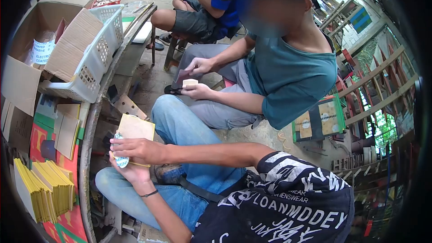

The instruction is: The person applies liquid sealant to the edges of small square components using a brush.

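Observation:
My right hand (141, 149) is closed around a folded piece of sandpaper (121, 161) with blue print on its white backing. It presses this against a flat tan board with yellow edges (136, 128). From below, my left hand (134, 174) grips the lower part of the same board, its fingers partly hidden behind the sandpaper and my right hand. Both hands are together above my lap, beside the long workbench edge (91, 128).
Yellow-edged boards (47, 189) stand stacked on the bench, near a white plastic basket (85, 81) and an open cardboard box (74, 40). A co-worker in a teal shirt (297, 72) sits close by, holding a small light block (190, 82). Another person (198, 18) sits beyond.

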{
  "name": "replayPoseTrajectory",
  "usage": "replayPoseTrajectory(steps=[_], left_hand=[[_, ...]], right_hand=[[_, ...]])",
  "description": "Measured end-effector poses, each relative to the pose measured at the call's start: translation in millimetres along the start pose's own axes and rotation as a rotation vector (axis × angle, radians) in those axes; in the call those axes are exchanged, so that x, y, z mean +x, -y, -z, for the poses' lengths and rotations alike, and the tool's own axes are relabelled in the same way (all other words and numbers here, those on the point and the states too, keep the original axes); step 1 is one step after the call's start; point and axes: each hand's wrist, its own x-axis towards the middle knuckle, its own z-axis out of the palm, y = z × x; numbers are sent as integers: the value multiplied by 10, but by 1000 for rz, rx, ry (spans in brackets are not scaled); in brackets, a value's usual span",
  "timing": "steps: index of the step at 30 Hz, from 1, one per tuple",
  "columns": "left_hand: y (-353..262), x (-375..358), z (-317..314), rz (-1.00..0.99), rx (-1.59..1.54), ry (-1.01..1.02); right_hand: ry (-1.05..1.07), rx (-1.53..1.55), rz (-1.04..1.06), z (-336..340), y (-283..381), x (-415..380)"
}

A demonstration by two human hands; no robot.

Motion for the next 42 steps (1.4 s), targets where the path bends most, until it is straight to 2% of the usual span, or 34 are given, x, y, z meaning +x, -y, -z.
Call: replayPoseTrajectory(steps=[3, 8, 10, 12, 14, 15, 18, 19, 20, 22, 23, 24, 26, 27, 30, 31, 34, 36, 38, 42], left_hand=[[33, 44, 152, -75, 43, -25], [66, 27, 68, -49, 33, -91], [57, 44, 252, 91, -30, 294], [56, 60, 245, 36, -11, 232], [39, 55, 80, -127, 76, -123], [52, -14, -99, -76, 87, -125], [85, -61, -51, -82, 19, -80], [75, -43, -43, -79, -10, -59], [46, -20, -29, -91, -10, -55], [19, 9, -76, -72, 63, 78], [31, -7, -99, -56, 46, 92], [13, 32, 34, -65, 40, 97], [-37, 144, 412, -158, -112, 248], [-36, 138, 326, -163, -116, 254], [-67, 19, 67, -206, 34, 30], [-58, -28, -112, -208, 74, 43], [-67, -24, 30, -284, 73, -32], [-64, -29, 147, -279, -14, -30], [-139, 49, 280, -246, 30, 72], [-95, -63, 47, -221, -34, 52]], right_hand=[[131, 149, -33, -7, 121, -31], [93, 163, -68, 6, 107, 1], [84, 141, -94, -43, 178, -12], [79, 128, -104, -12, 172, 20], [119, 127, -80, 70, 134, 79], [85, 128, -137, 111, 207, 140], [128, 100, -187, 93, 289, 141], [106, 75, -78, 54, 240, 132], [109, 81, -67, 42, 187, 120], [116, 144, -172, 94, 124, 140], [84, 73, -193, 24, 76, 137], [91, 72, -184, -1, 112, 144], [96, 105, -112, -46, 228, 192], [98, 122, -77, -52, 246, 208], [128, 204, -101, 1, 165, 263], [144, 206, -217, -10, 213, 309], [136, 214, -217, -38, 240, 359], [124, 217, -229, -68, 251, 350], [113, 220, -241, -92, 267, 348], [85, 219, -264, -111, 277, 371]])
